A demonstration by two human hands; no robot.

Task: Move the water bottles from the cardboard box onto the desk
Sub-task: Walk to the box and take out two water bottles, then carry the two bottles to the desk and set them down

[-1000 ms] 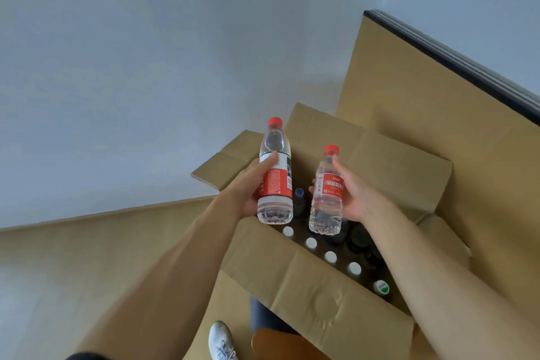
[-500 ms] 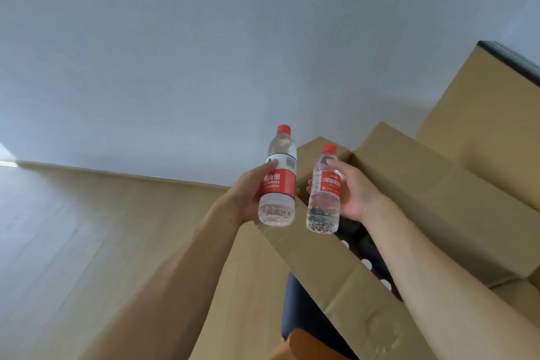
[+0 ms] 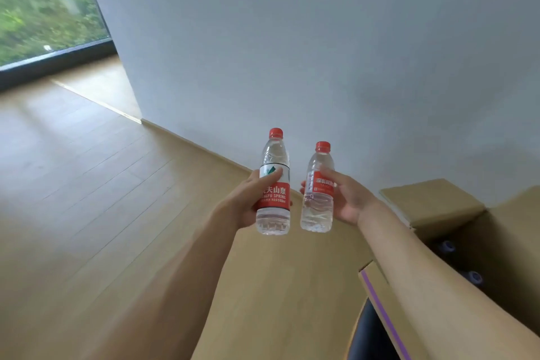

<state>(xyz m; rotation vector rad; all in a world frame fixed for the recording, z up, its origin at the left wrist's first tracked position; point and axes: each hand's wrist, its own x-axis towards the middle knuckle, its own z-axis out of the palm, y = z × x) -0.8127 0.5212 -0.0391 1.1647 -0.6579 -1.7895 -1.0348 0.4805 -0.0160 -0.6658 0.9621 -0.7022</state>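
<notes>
Head view has both arms stretched out, well left of the cardboard box. Her left hand wraps the taller bottle; the right hand grips the shorter bottle. Both stand upright, just beside each other, over the wooden floor. More caps show inside the box.

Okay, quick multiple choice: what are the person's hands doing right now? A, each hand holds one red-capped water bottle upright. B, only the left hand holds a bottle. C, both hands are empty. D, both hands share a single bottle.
A: the left hand grips the taller bottle and the right hand grips the shorter bottle, both upright and apart from each other.
</notes>
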